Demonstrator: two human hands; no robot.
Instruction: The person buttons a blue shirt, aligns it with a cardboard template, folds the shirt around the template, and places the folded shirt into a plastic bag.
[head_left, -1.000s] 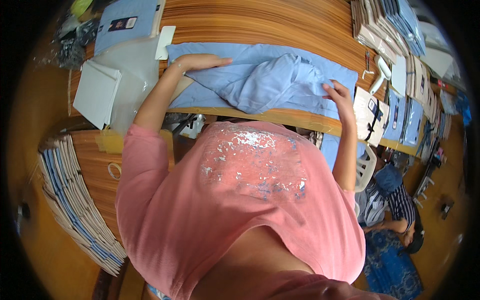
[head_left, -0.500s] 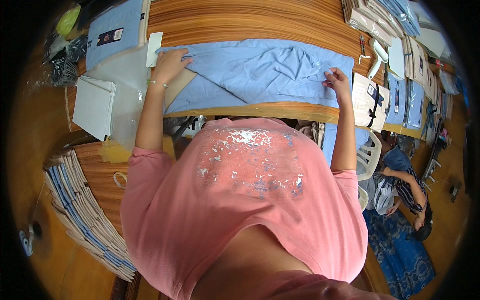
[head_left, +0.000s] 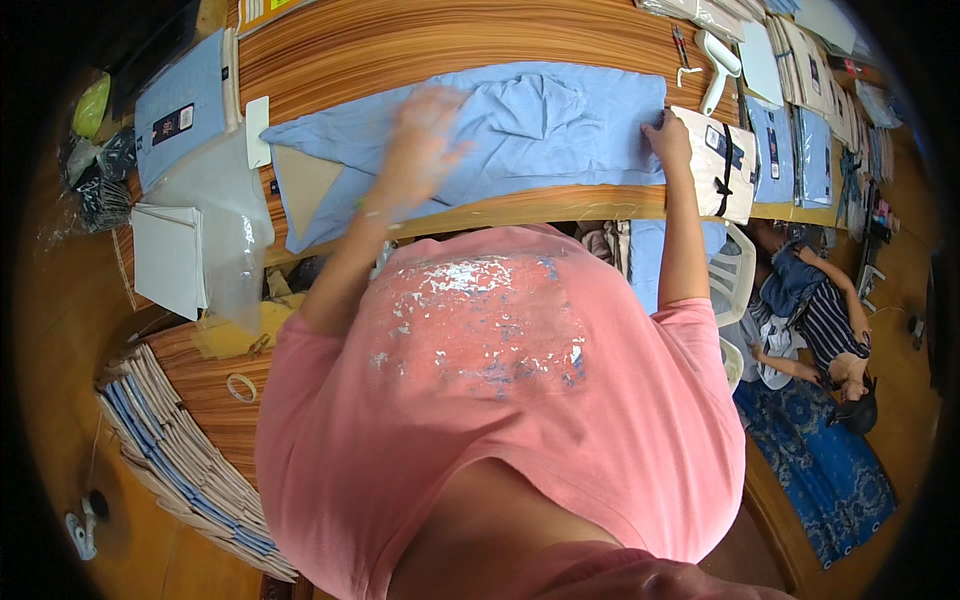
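A light-blue garment (head_left: 570,125) lies lengthwise across the striped wooden table, with wrinkles bunched near its middle. At its left end a beige patch (head_left: 305,185) shows beside a slanting fold; I cannot tell whether it is a separate piece. My left hand (head_left: 425,140) is over the left-middle part of the cloth, blurred by motion, its thumb and fingers apart. I cannot tell whether it touches the fabric. At the garment's right edge, my right hand (head_left: 670,142) has its fingers closed on the cloth.
A folded beige garment with a black ribbon (head_left: 722,165) lies right of my right hand, below a white lint roller (head_left: 718,70). White sheets (head_left: 168,260) and a folded blue garment (head_left: 180,115) are at left. A person (head_left: 835,320) sits at right.
My left hand has left the garment's left end and moved right over the cloth. My right hand has shifted to the garment's right edge. The whole view has shifted slightly.
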